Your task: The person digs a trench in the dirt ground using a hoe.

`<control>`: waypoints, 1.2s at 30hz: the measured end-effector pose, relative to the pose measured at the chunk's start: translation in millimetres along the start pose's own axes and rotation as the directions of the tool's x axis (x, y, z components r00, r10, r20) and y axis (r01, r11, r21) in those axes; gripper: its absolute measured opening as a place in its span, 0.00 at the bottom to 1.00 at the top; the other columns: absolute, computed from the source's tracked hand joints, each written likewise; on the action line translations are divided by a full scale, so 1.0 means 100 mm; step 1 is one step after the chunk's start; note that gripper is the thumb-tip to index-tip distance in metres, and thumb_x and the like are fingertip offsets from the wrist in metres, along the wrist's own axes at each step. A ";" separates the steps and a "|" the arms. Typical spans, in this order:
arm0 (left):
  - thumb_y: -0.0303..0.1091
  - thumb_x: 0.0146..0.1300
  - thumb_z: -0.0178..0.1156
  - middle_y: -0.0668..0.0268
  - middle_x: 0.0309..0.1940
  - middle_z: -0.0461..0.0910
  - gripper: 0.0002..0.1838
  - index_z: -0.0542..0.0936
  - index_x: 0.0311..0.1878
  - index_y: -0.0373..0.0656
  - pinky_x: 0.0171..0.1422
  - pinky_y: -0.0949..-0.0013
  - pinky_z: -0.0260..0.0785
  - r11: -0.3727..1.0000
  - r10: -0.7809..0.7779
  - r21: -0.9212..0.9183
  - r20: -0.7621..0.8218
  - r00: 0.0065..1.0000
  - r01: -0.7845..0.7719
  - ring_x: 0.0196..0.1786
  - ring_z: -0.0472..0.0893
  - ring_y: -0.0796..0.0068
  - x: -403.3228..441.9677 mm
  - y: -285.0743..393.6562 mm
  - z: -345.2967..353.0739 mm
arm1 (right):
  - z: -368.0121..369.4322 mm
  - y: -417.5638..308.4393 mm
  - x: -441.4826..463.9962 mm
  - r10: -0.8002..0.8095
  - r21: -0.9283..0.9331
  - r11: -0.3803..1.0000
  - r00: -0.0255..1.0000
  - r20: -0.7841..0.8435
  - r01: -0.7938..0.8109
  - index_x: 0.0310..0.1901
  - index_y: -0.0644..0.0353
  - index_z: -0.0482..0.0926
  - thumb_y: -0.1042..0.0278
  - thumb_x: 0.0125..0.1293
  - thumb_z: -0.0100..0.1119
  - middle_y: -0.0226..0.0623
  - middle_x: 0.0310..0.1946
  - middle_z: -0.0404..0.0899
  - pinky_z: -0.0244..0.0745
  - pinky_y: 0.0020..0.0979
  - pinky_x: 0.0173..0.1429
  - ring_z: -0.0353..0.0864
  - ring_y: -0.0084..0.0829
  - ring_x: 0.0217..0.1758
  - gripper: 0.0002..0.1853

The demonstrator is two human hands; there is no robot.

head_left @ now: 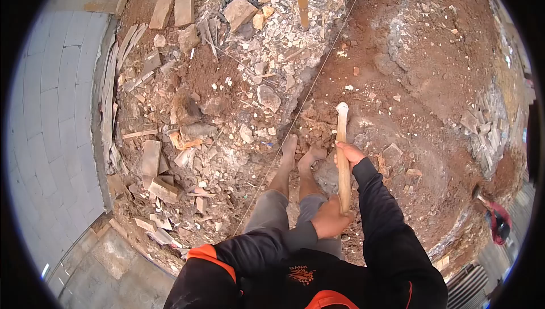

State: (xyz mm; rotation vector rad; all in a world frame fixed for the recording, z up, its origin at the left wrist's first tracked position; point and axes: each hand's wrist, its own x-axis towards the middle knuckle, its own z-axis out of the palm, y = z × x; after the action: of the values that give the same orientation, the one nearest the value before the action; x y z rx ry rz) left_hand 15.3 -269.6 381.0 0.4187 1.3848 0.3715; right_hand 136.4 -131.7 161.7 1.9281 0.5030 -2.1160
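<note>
- Grasped firmly in both bare hands above reddish ground: a wooden handle, topped with a whitish end beside loose clods.
- Clenched around the near end with the left hand; wrapped farther along with the right hand.
- Impossible to tell whether fitted with a blade or head.
- Standing on bare feet by the crumbled earth, close to a taut string.
- Broken up near the feet, judging by the clods; left rough and uneven along the string, without any finished edge or level bottom in sight. Seemingly worked only in part.
- Strewn left of the string: rubble and bricks, flanked by a grey block wall.
- Planted among stone chips near the top: a wooden stake.
</note>
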 end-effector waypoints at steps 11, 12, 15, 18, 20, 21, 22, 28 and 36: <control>0.43 0.60 0.66 0.46 0.35 0.82 0.23 0.75 0.49 0.34 0.46 0.53 0.74 0.794 0.094 0.539 0.346 0.934 -0.280 0.40 0.84 0.49 -1.54 0.99 -2.42 | 0.51 -0.30 -0.29 -0.044 0.727 0.680 0.995 -0.089 0.095 0.57 0.50 0.66 0.53 0.72 0.60 0.43 0.43 0.76 0.80 0.56 0.49 0.81 0.45 0.42 0.20; 0.42 0.60 0.66 0.47 0.35 0.82 0.23 0.74 0.51 0.35 0.45 0.52 0.74 0.757 0.105 0.578 0.353 0.930 -0.305 0.40 0.84 0.49 -1.79 1.03 -2.71 | 0.83 -0.38 -0.47 -0.072 0.745 0.662 0.996 -0.052 0.086 0.57 0.49 0.65 0.53 0.74 0.57 0.43 0.42 0.76 0.81 0.54 0.49 0.80 0.45 0.42 0.18; 0.33 0.56 0.67 0.54 0.30 0.82 0.18 0.76 0.49 0.43 0.47 0.48 0.76 0.377 0.102 0.925 -0.095 0.990 0.050 0.38 0.85 0.49 -2.84 1.31 -3.51 | 2.08 -0.62 -1.08 -0.210 0.759 0.650 0.953 0.220 -0.033 0.55 0.52 0.66 0.53 0.77 0.53 0.40 0.50 0.73 0.77 0.51 0.60 0.79 0.44 0.56 0.15; 0.24 0.43 0.67 0.59 0.34 0.82 0.14 0.80 0.36 0.43 0.53 0.50 0.72 0.212 0.336 0.900 -0.434 0.836 0.382 0.46 0.81 0.50 -3.45 1.17 -4.28 | 3.30 -0.83 -1.44 -0.244 0.778 0.593 0.873 0.421 -0.209 0.56 0.54 0.66 0.57 0.76 0.59 0.43 0.57 0.71 0.75 0.53 0.64 0.74 0.43 0.63 0.17; 0.23 0.40 0.67 0.58 0.35 0.83 0.13 0.81 0.34 0.43 0.52 0.50 0.72 0.199 0.246 0.820 -0.573 0.782 0.537 0.46 0.81 0.49 -3.63 0.86 -4.62 | 3.73 -0.81 -1.62 -0.313 0.786 0.603 0.867 0.389 -0.136 0.57 0.53 0.66 0.55 0.77 0.56 0.42 0.55 0.72 0.76 0.53 0.63 0.75 0.42 0.62 0.16; 0.23 0.39 0.67 0.56 0.33 0.84 0.14 0.82 0.34 0.42 0.50 0.51 0.75 0.233 0.126 0.794 -0.597 0.792 0.561 0.44 0.83 0.49 -3.64 0.73 -4.66 | 3.78 -0.70 -1.51 -0.332 0.776 0.615 0.846 0.417 -0.141 0.58 0.53 0.67 0.55 0.78 0.55 0.40 0.54 0.74 0.76 0.53 0.62 0.77 0.40 0.60 0.16; 0.25 0.40 0.67 0.55 0.32 0.85 0.14 0.83 0.35 0.42 0.49 0.51 0.76 0.251 0.038 0.807 -0.560 0.828 0.535 0.42 0.84 0.48 -3.58 0.67 -4.51 | 3.64 -0.63 -1.57 -0.345 0.766 0.641 0.870 0.353 -0.057 0.58 0.54 0.67 0.55 0.78 0.55 0.40 0.52 0.75 0.76 0.53 0.62 0.78 0.40 0.58 0.17; 0.44 0.55 0.71 0.46 0.33 0.84 0.22 0.81 0.49 0.43 0.47 0.49 0.77 0.758 -0.025 0.650 -0.059 0.998 0.057 0.39 0.85 0.44 -2.22 -0.71 -2.66 | 2.00 -0.13 -1.22 -0.196 0.667 0.715 0.976 -0.095 0.208 0.51 0.56 0.69 0.59 0.72 0.63 0.35 0.38 0.74 0.82 0.43 0.50 0.81 0.36 0.40 0.16; 0.41 0.57 0.69 0.42 0.35 0.84 0.20 0.81 0.47 0.37 0.49 0.48 0.77 0.988 0.090 0.135 -0.144 0.985 -0.070 0.43 0.85 0.41 -0.16 -0.79 -0.56 | 0.24 -0.86 -0.38 -0.421 0.197 0.806 0.774 -0.472 0.558 0.53 0.59 0.67 0.72 0.69 0.59 0.36 0.33 0.73 0.78 0.33 0.24 0.77 0.30 0.25 0.15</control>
State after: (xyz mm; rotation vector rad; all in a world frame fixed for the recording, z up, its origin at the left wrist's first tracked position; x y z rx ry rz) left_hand -42.2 -342.8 348.1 0.5641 1.5470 0.3864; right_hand 84.6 -64.6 208.7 2.7161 0.8799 -2.1912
